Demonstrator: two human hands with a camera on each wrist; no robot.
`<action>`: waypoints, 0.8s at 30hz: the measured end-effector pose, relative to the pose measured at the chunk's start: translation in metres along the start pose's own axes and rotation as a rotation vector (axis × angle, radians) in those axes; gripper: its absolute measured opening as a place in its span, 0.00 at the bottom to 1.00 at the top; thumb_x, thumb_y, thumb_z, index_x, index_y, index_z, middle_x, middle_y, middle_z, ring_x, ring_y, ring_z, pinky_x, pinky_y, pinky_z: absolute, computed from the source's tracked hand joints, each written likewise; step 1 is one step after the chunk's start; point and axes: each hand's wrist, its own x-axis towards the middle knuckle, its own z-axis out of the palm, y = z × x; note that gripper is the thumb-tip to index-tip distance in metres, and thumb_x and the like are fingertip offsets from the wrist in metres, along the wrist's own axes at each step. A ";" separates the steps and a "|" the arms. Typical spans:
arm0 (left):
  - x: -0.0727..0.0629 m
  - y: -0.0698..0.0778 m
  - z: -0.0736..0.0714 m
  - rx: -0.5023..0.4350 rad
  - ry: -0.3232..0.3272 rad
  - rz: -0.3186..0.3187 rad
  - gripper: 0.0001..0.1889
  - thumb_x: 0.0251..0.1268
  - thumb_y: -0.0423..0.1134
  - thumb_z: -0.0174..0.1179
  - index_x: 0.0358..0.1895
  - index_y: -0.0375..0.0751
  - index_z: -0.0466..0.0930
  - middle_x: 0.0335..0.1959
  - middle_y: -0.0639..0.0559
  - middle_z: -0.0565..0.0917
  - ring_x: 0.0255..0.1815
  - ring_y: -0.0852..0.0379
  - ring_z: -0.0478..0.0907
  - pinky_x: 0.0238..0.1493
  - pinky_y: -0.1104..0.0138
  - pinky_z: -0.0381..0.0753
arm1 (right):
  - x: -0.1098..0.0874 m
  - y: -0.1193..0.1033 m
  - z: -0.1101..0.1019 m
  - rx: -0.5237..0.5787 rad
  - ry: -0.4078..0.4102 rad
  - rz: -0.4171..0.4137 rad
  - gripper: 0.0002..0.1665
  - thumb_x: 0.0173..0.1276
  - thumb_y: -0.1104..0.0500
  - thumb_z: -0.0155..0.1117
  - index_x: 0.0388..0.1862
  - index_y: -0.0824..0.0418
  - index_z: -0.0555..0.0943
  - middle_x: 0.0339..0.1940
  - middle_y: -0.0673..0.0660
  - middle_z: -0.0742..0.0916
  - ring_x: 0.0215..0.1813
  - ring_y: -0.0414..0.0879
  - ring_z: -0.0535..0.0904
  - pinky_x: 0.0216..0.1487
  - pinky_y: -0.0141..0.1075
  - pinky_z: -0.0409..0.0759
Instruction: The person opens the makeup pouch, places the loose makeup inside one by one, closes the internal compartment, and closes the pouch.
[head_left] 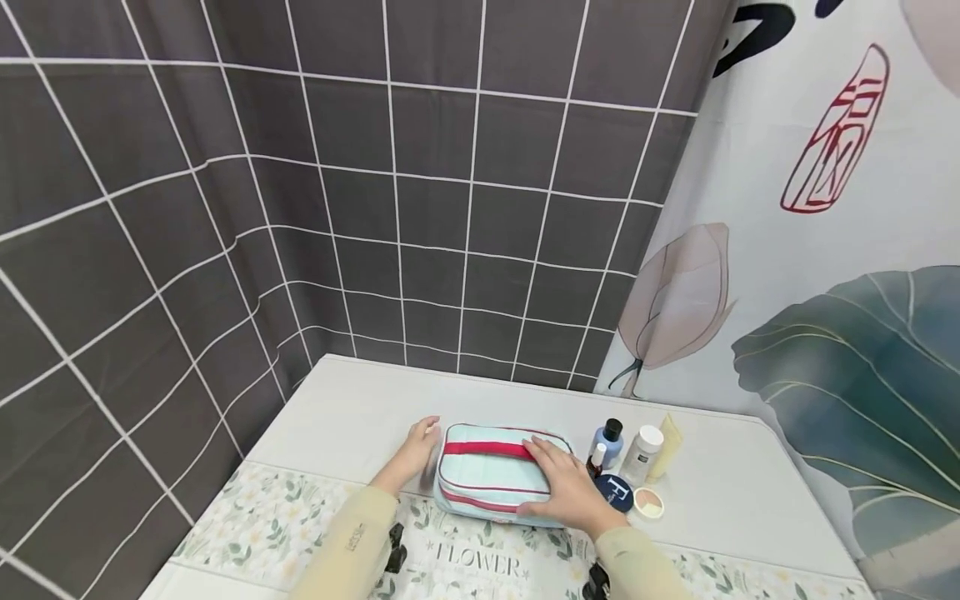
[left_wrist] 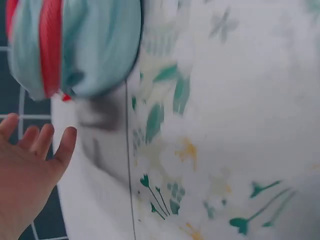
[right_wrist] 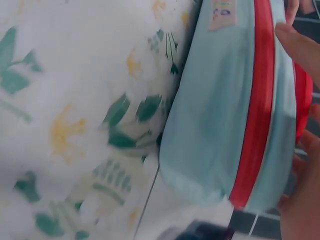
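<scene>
A light blue cosmetic bag (head_left: 491,475) with a red top strap and a red zipper band sits on the table in the head view. My right hand (head_left: 562,487) rests over the bag's right end, fingers spread on its top and the thumb at its front. Just off the bag's left end is my left hand (head_left: 417,448), fingers loosely extended and holding nothing. The left wrist view shows a gap between that hand (left_wrist: 32,175) and the bag (left_wrist: 100,47). Seen from the right wrist, the thumb (right_wrist: 297,45) touches the bag (right_wrist: 215,115) beside the zipper.
Right of the bag stand a blue bottle (head_left: 609,442) with a black cap, a white-capped bottle (head_left: 642,454), a small dark bottle and a pale yellow tube (head_left: 667,448). A dark round compact (head_left: 615,493) and a small round powder case (head_left: 648,502) lie before them. A floral mat (head_left: 262,517) covers the front.
</scene>
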 end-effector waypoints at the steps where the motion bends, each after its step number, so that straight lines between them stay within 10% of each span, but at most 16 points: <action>1: 0.005 -0.002 -0.001 0.006 0.013 -0.013 0.23 0.74 0.40 0.37 0.66 0.30 0.57 0.64 0.28 0.59 0.65 0.32 0.57 0.63 0.44 0.56 | 0.003 -0.002 0.001 0.012 -0.005 -0.014 0.58 0.43 0.33 0.70 0.71 0.55 0.61 0.68 0.57 0.67 0.68 0.58 0.60 0.64 0.59 0.53; 5: 0.019 -0.010 0.001 0.057 -0.025 -0.067 0.22 0.71 0.32 0.38 0.67 0.31 0.59 0.64 0.32 0.64 0.66 0.36 0.58 0.64 0.47 0.55 | 0.009 -0.006 0.005 0.053 -0.010 -0.032 0.58 0.41 0.35 0.73 0.70 0.53 0.62 0.61 0.58 0.72 0.63 0.58 0.65 0.61 0.59 0.56; 10: 0.029 -0.019 0.005 0.052 -0.096 0.020 0.22 0.69 0.32 0.44 0.65 0.30 0.62 0.61 0.34 0.69 0.65 0.36 0.60 0.64 0.46 0.55 | 0.008 -0.003 0.010 0.031 -0.007 -0.044 0.54 0.42 0.39 0.74 0.68 0.52 0.64 0.54 0.54 0.76 0.57 0.54 0.69 0.57 0.58 0.62; 24: 0.037 -0.014 0.005 0.321 -0.008 0.031 0.10 0.67 0.32 0.50 0.44 0.33 0.79 0.43 0.41 0.81 0.48 0.42 0.73 0.54 0.51 0.70 | 0.008 0.003 0.021 -0.134 0.081 -0.074 0.45 0.47 0.34 0.69 0.65 0.45 0.70 0.41 0.45 0.74 0.45 0.43 0.69 0.47 0.45 0.68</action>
